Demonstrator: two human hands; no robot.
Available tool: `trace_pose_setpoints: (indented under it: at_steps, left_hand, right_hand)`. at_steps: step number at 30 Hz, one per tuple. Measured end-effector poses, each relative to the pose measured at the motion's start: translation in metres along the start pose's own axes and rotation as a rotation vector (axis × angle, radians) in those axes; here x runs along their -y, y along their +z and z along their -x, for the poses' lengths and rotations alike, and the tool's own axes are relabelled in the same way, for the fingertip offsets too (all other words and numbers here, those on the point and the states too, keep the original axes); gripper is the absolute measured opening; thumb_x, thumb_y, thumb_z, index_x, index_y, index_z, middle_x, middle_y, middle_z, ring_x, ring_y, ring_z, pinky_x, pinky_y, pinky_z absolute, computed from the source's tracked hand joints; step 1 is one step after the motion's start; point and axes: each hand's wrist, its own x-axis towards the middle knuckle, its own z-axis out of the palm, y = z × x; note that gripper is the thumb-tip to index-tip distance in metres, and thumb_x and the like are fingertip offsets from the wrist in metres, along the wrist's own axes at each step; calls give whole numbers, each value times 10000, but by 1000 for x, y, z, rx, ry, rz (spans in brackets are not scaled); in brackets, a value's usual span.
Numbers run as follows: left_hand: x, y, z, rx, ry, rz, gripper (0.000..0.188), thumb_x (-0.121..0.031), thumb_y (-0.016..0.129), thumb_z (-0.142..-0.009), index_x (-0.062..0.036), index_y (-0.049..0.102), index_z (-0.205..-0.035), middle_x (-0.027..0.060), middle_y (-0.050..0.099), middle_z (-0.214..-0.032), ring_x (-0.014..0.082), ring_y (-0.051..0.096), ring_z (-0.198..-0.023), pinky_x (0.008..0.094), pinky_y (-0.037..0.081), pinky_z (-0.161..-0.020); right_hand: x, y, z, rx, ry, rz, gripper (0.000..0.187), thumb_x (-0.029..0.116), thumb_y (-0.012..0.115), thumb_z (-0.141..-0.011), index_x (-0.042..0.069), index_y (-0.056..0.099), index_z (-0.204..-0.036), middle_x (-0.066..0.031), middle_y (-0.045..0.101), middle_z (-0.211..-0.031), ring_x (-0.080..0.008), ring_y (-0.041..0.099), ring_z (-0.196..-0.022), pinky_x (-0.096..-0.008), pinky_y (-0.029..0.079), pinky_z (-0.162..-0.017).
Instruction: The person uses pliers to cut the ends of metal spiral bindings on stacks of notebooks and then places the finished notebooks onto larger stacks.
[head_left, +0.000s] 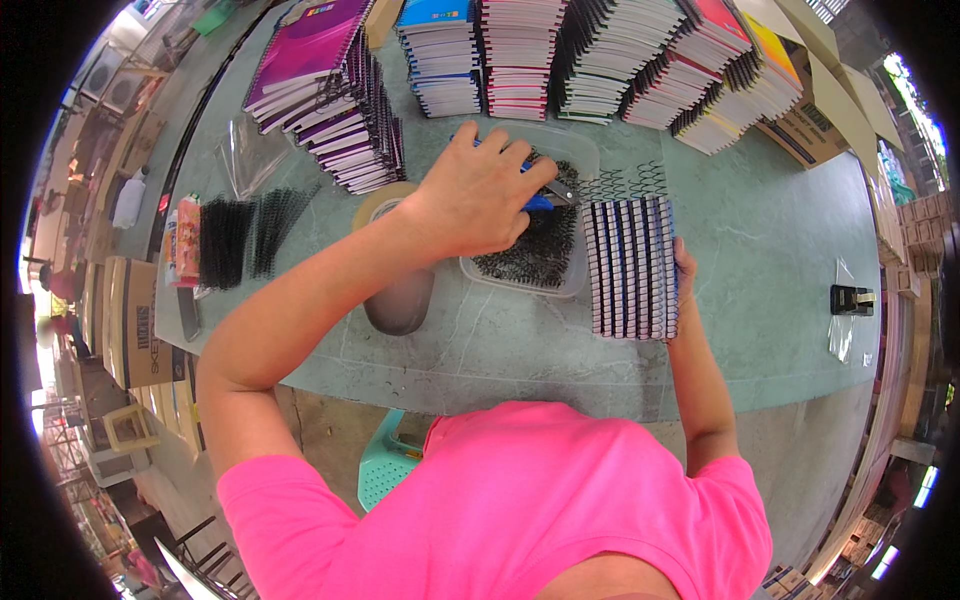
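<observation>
The left hand (485, 190) is curled around blue-handled pliers (540, 202), their metal head pointing toward loose wire coil ends (635, 183). These project from the far end of a spiral-bound notebook stack (630, 270), which stands right of a clear plastic tub (587, 262) on the counter (765, 260). The right hand (685, 275) clasps the stack's right side, its fingers mostly hidden. With nothing seen bracing the left side, a loosened clasp could let the books fan apart. The springy ends might snag the pliers or prick a finger, and a knock to the tub could scatter its black wire clippings (525, 255).
</observation>
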Motion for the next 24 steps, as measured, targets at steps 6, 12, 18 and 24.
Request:
trace_pose_setpoints:
  at_steps: [6, 12, 18, 24]
  left_hand:
    - [2, 4, 1, 41, 24, 23, 414, -252, 643, -656, -104, 493, -1012, 86, 535, -860, 238, 528, -818, 370, 378, -709]
    - [6, 10, 3, 344, -92, 68, 413, -230, 671, -640, -88, 503, -989, 100, 559, -831, 258, 560, -794, 352, 406, -687]
    - [12, 19, 10, 103, -114, 117, 436, -209, 661, -644, -83, 505, -1031, 98, 548, -874, 259, 531, -852, 370, 381, -743]
    - [9, 16, 9, 24, -57, 100, 455, -207, 668, -626, -87, 504, -1033, 97, 528, -917, 252, 508, -866, 367, 368, -756]
  right_hand:
    - [0, 2, -4, 20, 36, 38, 588, 384, 634, -724, -5, 492, -1142, -164, 590, -1047, -285, 597, -892, -411, 492, -790]
    - [1, 9, -6, -56, 92, 83, 569, 365, 628, -730, -10, 495, -1137, -164, 592, -1039, -286, 596, -884, -405, 492, -790]
    - [8, 4, -14, -93, 108, 133, 556, 341, 617, -752, -21, 478, -1150, -162, 592, -1033, -283, 600, -872, -403, 490, -786]
    - [7, 10, -10, -48, 118, 109, 544, 344, 609, -759, -12, 477, -1149, -155, 591, -1041, -277, 599, -879, -405, 495, -784]
